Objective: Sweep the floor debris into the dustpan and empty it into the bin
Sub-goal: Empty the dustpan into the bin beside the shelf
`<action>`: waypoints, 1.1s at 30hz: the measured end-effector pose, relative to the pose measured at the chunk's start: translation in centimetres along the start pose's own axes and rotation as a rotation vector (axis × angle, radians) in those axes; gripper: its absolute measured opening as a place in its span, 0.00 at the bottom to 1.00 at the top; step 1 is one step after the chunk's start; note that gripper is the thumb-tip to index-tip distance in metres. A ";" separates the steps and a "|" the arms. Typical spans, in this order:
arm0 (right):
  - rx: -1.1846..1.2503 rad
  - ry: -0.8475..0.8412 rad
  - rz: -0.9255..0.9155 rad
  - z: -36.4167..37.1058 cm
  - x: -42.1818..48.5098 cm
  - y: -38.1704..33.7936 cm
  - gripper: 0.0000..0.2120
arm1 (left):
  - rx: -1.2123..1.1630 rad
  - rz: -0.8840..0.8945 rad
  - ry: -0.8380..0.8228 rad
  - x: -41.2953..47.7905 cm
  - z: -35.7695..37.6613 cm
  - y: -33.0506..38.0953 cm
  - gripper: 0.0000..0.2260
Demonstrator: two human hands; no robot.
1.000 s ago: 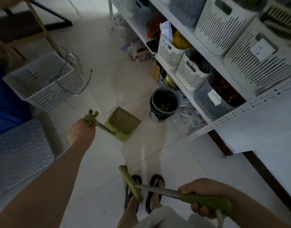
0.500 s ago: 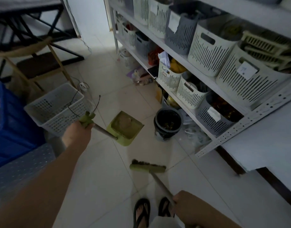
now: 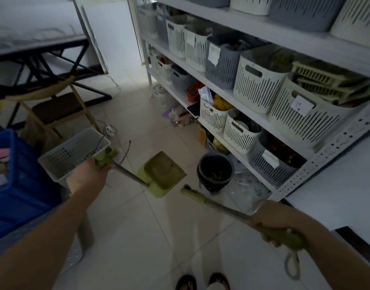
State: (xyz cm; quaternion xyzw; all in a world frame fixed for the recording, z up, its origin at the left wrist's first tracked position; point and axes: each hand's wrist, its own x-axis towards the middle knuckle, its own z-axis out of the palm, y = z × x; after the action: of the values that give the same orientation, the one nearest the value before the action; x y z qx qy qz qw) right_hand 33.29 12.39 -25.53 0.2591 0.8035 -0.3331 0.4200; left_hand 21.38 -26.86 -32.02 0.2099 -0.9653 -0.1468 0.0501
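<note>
Left hand (image 3: pixel 86 177) grips the dustpan (image 3: pixel 162 174) handle, right hand (image 3: pixel 273 219) grips the broom (image 3: pixel 193 194) handle, both beside the bin (image 3: pixel 214 171).

The left hand (image 3: pixel 85 178) and right hand (image 3: pixel 271 218) are bare, as are the forearms behind them. The feet wear dark sandals (image 3: pixel 186 282). A pale bit of clothing (image 3: pixel 217 287) shows at the bottom edge.

Your green dustpan (image 3: pixel 162 174) sits tilted on its long metal handle, with a brownish heap of debris (image 3: pixel 164 166) in its tray. Your broom (image 3: pixel 200 198) angles its green head just right of it. The round black bin (image 3: pixel 214 171) stands upright close behind.
</note>
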 end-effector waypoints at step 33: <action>0.324 0.234 -0.336 -6.5 -6.9 6.9 0.11 | 0.623 1.200 0.347 0.7 -6.6 22.8 0.14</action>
State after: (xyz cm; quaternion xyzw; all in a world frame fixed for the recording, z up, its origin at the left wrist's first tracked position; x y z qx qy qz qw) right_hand 38.38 20.75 -19.13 0.2227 0.8146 -0.4901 0.2158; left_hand 12.86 -9.09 -18.72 -0.3349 -0.8895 0.2257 0.2137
